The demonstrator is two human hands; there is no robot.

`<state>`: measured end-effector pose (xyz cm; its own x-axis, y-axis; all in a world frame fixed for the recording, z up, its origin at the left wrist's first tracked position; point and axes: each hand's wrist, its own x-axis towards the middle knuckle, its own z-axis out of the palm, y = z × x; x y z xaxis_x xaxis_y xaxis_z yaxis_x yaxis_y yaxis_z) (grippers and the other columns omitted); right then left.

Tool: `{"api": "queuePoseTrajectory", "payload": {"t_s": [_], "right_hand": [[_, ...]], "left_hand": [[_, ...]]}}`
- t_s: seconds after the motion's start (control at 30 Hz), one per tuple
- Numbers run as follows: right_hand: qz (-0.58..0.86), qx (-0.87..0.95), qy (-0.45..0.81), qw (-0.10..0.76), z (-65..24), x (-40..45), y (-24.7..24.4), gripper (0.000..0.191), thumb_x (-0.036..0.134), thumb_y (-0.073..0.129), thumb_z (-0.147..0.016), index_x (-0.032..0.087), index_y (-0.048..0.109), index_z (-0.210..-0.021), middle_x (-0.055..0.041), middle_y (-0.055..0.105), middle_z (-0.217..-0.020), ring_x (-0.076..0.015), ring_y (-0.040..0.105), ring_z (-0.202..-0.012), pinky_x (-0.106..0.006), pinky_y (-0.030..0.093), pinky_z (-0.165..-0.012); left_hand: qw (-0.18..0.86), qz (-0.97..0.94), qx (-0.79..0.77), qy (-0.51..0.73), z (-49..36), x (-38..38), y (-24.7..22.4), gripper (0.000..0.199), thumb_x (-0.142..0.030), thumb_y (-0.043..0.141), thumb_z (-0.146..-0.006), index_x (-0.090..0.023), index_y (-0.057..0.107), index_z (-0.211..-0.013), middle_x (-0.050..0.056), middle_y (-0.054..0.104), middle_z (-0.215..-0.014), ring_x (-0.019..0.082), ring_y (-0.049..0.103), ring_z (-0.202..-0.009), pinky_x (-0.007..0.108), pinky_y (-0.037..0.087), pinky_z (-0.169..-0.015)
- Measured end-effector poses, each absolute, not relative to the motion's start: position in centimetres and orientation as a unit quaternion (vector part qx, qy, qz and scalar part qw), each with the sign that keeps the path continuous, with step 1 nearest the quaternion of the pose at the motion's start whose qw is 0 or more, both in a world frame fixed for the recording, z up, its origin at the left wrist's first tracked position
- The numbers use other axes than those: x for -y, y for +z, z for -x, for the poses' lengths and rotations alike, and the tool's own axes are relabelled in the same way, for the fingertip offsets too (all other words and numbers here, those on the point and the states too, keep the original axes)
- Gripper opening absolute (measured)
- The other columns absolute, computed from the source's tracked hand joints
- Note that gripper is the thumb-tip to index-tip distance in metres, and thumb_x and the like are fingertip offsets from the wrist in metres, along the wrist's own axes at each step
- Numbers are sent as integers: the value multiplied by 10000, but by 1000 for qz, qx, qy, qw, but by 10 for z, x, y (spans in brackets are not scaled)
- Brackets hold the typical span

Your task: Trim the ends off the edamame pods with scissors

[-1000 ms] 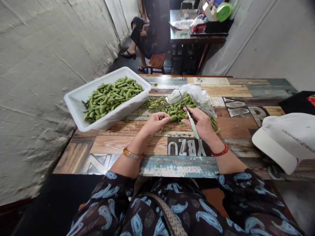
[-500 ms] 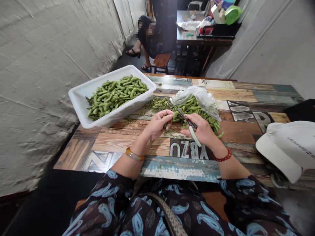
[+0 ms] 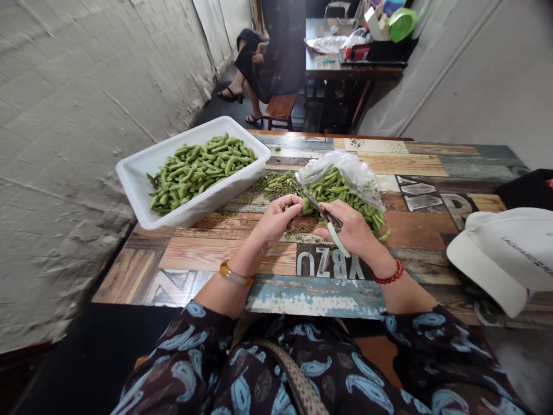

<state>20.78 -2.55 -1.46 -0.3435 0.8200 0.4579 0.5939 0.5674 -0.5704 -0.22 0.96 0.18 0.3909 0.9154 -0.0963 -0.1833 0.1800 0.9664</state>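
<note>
My left hand is closed in a pinch on a green soybean pod, mostly hidden by the fingertips. In my right hand is a pair of scissors with pale green handles; the blades point up and left, towards the pinched pod. Beyond my hands lies a heap of soybean pods, partly covered by a clear plastic bag. Small stems and trimmings are scattered left of the heap. A white plastic tub at the left holds many pods.
The patterned wooden table bears a white cap at the right and a black object behind it. A rough wall runs along the left. Past the table a person sits near another table.
The view has shifted slightly, so everything sits a little further left. Both hands keep nearly the same pose, with the scissors still beside the left fingertips.
</note>
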Motion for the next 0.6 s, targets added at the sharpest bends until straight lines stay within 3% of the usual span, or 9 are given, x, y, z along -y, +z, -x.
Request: {"api": "queuePoseTrajectory", "payload": {"t_s": [0.27, 0.37, 0.47, 0.6], "right_hand": [[440, 813, 169, 343, -206, 28, -10, 517, 439, 746, -830, 205, 609, -1270, -96, 650, -1009, -230, 632, -829, -386, 565, -775], [424, 794, 227, 371, -206, 27, -8, 500, 454, 738, -832, 217, 628, -1258, -83, 670, -995, -234, 652, -881, -396, 563, -821], [427, 765, 292, 384, -207, 26, -5, 486, 451, 693, -867, 218, 618, -1286, -62, 653, -985, -177, 638, -755, -358, 566, -760], [441, 773, 252, 381, -208, 26, -6, 520, 446, 720, -848, 199, 605, -1290, -86, 631, -1027, -188, 627, -772, -373, 564, -760]], "left_hand": [[672, -501, -362, 406, 3, -8, 4, 356, -419, 808, -694, -158, 579, -773, -72, 468, -545, 38, 385, -434, 188, 254, -436], [662, -502, -377, 409, 3, -8, 4, 353, -430, 807, -696, -161, 601, -795, -71, 459, -524, 46, 384, -431, 193, 245, -434], [656, -501, -386, 411, 3, -8, 4, 356, -432, 808, -693, -162, 610, -814, -71, 461, -519, 47, 378, -426, 193, 237, -428], [647, -505, -386, 421, 3, -8, 4, 343, -426, 801, -702, -161, 609, -806, -72, 459, -526, 45, 373, -429, 191, 250, -431]]}}
